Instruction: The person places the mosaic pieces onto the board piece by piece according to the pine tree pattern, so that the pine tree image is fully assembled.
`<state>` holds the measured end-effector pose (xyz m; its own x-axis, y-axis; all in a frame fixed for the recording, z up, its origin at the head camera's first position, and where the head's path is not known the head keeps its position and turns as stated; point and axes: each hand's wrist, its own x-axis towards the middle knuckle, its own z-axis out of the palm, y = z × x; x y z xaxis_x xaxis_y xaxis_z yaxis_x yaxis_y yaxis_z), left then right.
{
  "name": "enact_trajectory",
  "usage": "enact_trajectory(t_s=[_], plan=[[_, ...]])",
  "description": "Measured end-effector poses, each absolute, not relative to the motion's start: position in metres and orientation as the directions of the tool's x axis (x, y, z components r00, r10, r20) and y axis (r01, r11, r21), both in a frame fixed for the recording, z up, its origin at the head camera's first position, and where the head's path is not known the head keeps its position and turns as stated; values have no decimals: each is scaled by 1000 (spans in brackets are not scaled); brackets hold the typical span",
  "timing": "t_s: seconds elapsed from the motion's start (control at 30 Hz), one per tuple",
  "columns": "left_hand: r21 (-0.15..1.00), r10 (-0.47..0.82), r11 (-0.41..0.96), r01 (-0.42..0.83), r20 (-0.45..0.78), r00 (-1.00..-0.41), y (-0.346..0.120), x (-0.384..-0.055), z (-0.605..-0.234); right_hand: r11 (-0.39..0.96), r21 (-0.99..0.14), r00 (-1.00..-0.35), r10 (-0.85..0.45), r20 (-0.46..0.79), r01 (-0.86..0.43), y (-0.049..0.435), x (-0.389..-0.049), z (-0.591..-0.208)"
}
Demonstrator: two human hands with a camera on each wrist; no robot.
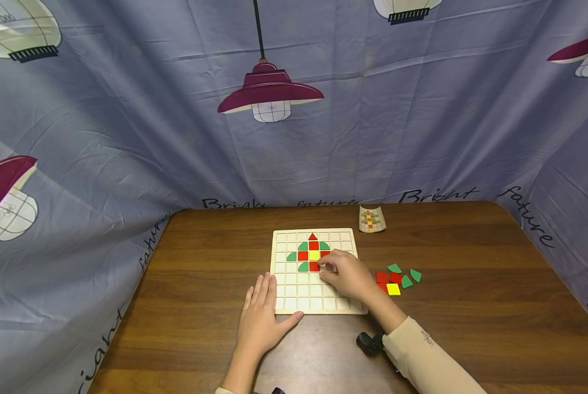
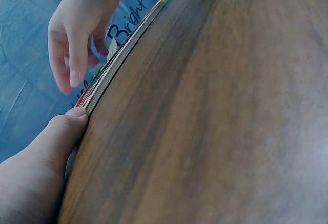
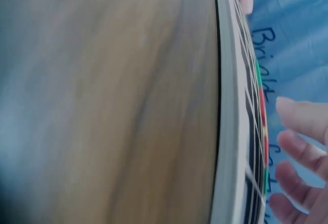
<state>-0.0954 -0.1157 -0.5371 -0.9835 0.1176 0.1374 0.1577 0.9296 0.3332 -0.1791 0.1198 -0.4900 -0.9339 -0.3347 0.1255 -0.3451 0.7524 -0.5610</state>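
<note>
Behind everything hangs a blue-grey curtain (image 1: 323, 153) printed with lamps, and before it I see a brown wooden table (image 1: 200, 246). On that lies a pale gridded board (image 1: 298, 303), a coloured pattern filling squares in its far half. The person's left hand (image 1: 264, 320) lies with fingers straight along the board's left edge, thumb out at the near edge. Over the pattern's right side hangs the right hand (image 1: 348, 273), its fingers loosely bent and apart, nothing visible between them; I can't tell whether a fingertip touches the lowest red square (image 1: 314, 267), just by the index finger. A curled picture card (image 1: 372, 219) sits beyond the board's far right corner. Right of the board, well apart from the fingertips, are loose red squares (image 1: 382, 277), a yellow square (image 1: 394, 289) and three green quarter-rounds (image 1: 415, 275).
</note>
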Motion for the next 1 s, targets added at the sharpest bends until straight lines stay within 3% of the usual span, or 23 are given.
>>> enact_trajectory(t_s=[0.53, 0.77, 1.0], plan=[[320, 126, 933, 168, 146, -981, -117, -94, -536, 819, -516, -968, -213, 131, -250, 207, -163, -488], [320, 125, 933, 167, 146, -981, -116, -95, -536, 867, -478, -990, -114, 85, -141, 249, -159, -484], [322, 126, 931, 169, 151, -980, -117, -94, -535, 876, -471, -994, -112, 20, -108, 286, -152, -483]])
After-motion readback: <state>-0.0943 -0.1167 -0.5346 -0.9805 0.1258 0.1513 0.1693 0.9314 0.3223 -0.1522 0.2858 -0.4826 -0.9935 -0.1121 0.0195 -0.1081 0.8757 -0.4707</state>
